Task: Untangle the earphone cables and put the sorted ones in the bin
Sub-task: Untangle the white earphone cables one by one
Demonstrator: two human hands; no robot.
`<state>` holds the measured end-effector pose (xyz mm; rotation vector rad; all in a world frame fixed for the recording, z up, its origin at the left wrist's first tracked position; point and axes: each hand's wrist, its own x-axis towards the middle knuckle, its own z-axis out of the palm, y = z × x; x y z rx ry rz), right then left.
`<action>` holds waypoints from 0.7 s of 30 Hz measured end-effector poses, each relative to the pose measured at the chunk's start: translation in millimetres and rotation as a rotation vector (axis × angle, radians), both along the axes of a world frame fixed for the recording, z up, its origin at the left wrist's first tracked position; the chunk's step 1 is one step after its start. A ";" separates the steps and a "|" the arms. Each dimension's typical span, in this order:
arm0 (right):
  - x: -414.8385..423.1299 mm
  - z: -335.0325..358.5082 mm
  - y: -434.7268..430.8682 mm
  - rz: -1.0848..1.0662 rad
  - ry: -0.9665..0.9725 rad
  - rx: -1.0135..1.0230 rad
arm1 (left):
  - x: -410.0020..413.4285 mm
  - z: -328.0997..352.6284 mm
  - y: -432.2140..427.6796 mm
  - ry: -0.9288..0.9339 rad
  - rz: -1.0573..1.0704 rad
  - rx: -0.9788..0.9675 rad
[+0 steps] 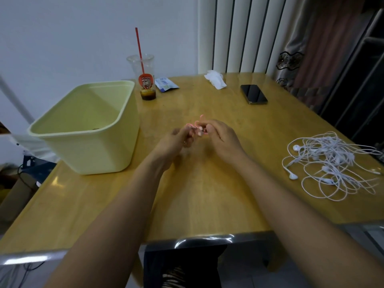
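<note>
Two hands meet above the middle of the glossy wooden table (207, 196), raised clear of its surface.

1. My left hand (176, 140): fingers curled, pinching a small bundle of thin pink earphone cable (199, 129).
2. My right hand (221, 136): fingers curled round the same bundle from the other side. The two hands sit just beside each other, with the cable between them. Pink loops stick up above the fingertips. The bundle is blurred, so I cannot tell plug from earbud.
3. Tangled heap of white wired earphones (332, 165): on the table at my right, near its edge and well apart from the hands. Several earbuds lie at its left fringe.
4. Pale yellow-green plastic bin (93, 154): upright on the table at my left, near the left hand, mouth open.
5. Clear plastic cup with a red straw (145, 80): behind the bin's far corner, with dark liquid at the bottom.
6. Blue-and-white packet (166, 84): just right of the cup.
7. Crumpled white tissue (215, 79): at the far edge of the table.
8. Dark smartphone (253, 94): lying flat, screen up, right of the tissue.
</note>
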<state>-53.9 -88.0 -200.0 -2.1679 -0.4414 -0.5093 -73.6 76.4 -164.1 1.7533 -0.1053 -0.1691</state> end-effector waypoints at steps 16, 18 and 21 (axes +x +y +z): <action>27.1 -8.9 -4.7 -0.332 -0.116 -0.269 | 50.4 -39.0 -19.3 -0.225 0.582 0.129; 22.4 -5.9 -3.2 -0.287 -0.132 -0.218 | 51.1 -46.1 -15.4 -0.255 0.496 0.104; 17.8 -4.4 1.3 -0.150 -0.035 -0.132 | 49.6 -50.1 -11.0 -0.264 0.410 0.100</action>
